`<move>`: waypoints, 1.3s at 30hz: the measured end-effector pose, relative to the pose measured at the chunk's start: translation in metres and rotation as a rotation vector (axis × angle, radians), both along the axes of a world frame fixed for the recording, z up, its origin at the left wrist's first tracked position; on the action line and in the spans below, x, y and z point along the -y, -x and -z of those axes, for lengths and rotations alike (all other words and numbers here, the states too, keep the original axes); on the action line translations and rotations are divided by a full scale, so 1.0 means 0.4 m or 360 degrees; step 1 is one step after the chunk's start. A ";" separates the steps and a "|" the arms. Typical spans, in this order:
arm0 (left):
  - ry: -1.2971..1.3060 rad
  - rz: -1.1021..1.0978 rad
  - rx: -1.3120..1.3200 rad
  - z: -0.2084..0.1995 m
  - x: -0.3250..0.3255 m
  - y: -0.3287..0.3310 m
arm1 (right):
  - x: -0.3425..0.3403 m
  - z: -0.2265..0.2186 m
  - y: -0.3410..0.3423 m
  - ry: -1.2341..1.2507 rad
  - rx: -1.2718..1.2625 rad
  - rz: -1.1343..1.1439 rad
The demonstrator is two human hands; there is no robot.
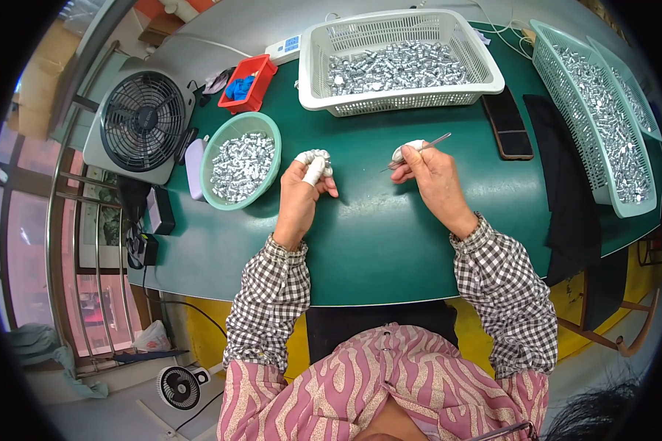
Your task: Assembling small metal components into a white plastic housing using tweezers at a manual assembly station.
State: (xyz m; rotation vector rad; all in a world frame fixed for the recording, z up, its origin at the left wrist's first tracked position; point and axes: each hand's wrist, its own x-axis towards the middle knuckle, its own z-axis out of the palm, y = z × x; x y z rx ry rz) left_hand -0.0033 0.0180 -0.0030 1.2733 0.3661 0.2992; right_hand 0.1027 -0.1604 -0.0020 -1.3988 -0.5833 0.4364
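My left hand [299, 197], with white covers on its thumb and fingers, is pinched closed over the green table. A small silvery metal part peeks out at its fingertips, mostly hidden by them. To the right, my right hand [435, 178] grips a slim metal pick [438, 140], whose thin point slants down toward the left hand. White covers wrap fingers of this hand too. Beside my left hand stands a pale green round bowl [273, 170] heaped with small silvery cylindrical parts [241, 167]. The two hands are apart.
A white basket [404, 101] of similar parts stands at the back. Pale green baskets [603, 180] line the right edge, near a dark phone [509, 125] and black cloth [563, 184]. A red bin [235, 102], a scale [283, 48] and a fan [143, 117] stand at left.
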 end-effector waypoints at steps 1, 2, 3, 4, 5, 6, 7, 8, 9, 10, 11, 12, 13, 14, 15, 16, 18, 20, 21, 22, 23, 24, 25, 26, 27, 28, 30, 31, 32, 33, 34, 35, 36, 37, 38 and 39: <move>-0.0037 -0.0013 -0.0053 -0.008 0.002 0.000 | 0.002 0.002 -0.005 0.0038 0.0045 0.0065; -0.0074 -0.0026 -0.0105 -0.014 0.004 0.000 | 0.000 0.005 -0.006 0.0036 0.0047 0.0068; -0.0076 -0.0024 -0.0103 -0.017 0.008 0.000 | -0.004 0.011 -0.006 0.0042 0.0085 0.0060; -0.0124 -0.0039 -0.0112 -0.020 0.014 0.000 | -0.008 0.017 -0.006 0.0047 0.0122 0.0053; -0.0172 -0.0055 -0.0122 -0.022 0.019 -0.001 | -0.010 0.021 -0.007 0.0053 0.0160 0.0046; -0.0219 -0.0071 -0.0130 -0.023 0.022 -0.001 | -0.010 0.022 -0.010 0.0053 0.0162 0.0047; -0.0220 -0.0070 -0.0128 -0.022 0.019 0.000 | -0.010 0.023 -0.014 0.0046 0.0187 0.0083; -0.0311 -0.0101 -0.0114 -0.019 0.008 0.002 | -0.009 0.024 -0.018 0.0040 0.0210 0.0120; -0.0401 -0.0131 -0.0100 -0.014 -0.002 0.004 | -0.009 0.024 -0.021 0.0034 0.0234 0.0156; -0.0491 -0.0162 -0.0087 -0.010 -0.007 0.005 | -0.008 0.025 -0.023 0.0034 0.0236 0.0157; -0.0491 -0.0163 -0.0085 -0.008 -0.004 0.006 | -0.008 0.024 -0.025 0.0038 0.0251 0.0174; -0.0816 -0.0225 -0.0008 -0.006 0.002 0.008 | -0.008 0.023 -0.027 0.0042 0.0264 0.0192; -0.1141 -0.0286 0.0070 -0.003 0.009 0.009 | -0.007 0.023 -0.028 0.0046 0.0278 0.0209; -0.1465 -0.0347 0.0150 -0.001 0.011 0.010 | -0.007 0.025 -0.030 0.0046 0.0280 0.0210; -0.1466 -0.0347 0.0152 0.002 0.009 0.009 | -0.007 0.030 -0.032 0.0068 0.0312 0.0204; -0.1765 -0.0283 0.0110 0.003 0.003 0.007 | -0.008 0.032 -0.032 0.0091 0.0347 0.0195; -0.2360 -0.0145 0.0019 0.001 -0.004 0.005 | -0.011 0.031 -0.032 0.0115 0.0385 0.0186; -0.2337 -0.0206 0.0023 0.000 -0.003 0.012 | -0.014 0.028 -0.029 0.0050 0.0402 0.0215; -0.2313 -0.0262 0.0023 -0.007 0.004 0.015 | -0.013 0.027 -0.028 0.0020 0.0408 0.0229; -0.2288 -0.0318 0.0022 -0.009 0.008 0.017 | -0.010 0.027 -0.028 0.0024 0.0410 0.0228; -0.2283 -0.0321 0.0022 -0.007 0.010 0.016 | -0.008 0.027 -0.029 0.0032 0.0406 0.0238; -0.2291 -0.0330 0.0001 -0.005 0.010 0.014 | -0.006 0.027 -0.030 0.0040 0.0402 0.0248; -0.2298 -0.0338 -0.0021 -0.003 0.010 0.011 | -0.005 0.027 -0.030 0.0048 0.0398 0.0257; -0.2307 -0.0347 -0.0044 0.000 0.009 0.012 | -0.006 0.026 -0.030 0.0052 0.0400 0.0253; -0.2301 -0.0350 -0.0047 0.005 0.007 0.014 | -0.007 0.026 -0.029 0.0051 0.0408 0.0249; -0.2320 -0.0277 -0.0114 0.012 0.005 0.015 | -0.008 0.025 -0.029 0.0051 0.0416 0.0245; -0.2352 -0.0131 -0.0249 0.023 0.001 0.018 | -0.010 0.023 -0.027 0.0057 0.0426 0.0234; -0.2343 -0.0133 -0.0250 0.022 0.003 0.018 | -0.011 0.021 -0.024 0.0059 0.0439 0.0240; -0.2308 -0.0210 -0.0142 0.014 0.006 0.016 | -0.012 0.020 -0.021 0.0060 0.0452 0.0246; -0.2270 -0.0286 -0.0035 0.006 0.009 0.014 | -0.012 0.020 -0.019 0.0061 0.0465 0.0251; -0.2231 -0.0363 0.0071 0.004 0.009 0.012 | -0.011 0.021 -0.019 0.0067 0.0467 0.0247; -0.2224 -0.0368 0.0069 0.009 0.006 0.011 | -0.009 0.024 -0.021 0.0088 0.0473 0.0239; -0.2278 -0.0277 0.0038 0.008 0.002 0.011 | -0.010 0.025 -0.023 0.0103 0.0480 0.0225; -0.2329 -0.0186 0.0006 0.006 -0.002 0.011 | -0.010 0.025 -0.024 0.0118 0.0488 0.0211; -0.2379 -0.0094 -0.0026 0.003 -0.005 0.011 | -0.010 0.023 -0.023 0.0118 0.0494 0.0201; -0.2377 -0.0107 -0.0028 0.000 -0.008 0.011 | -0.009 0.021 -0.021 0.0095 0.0495 0.0196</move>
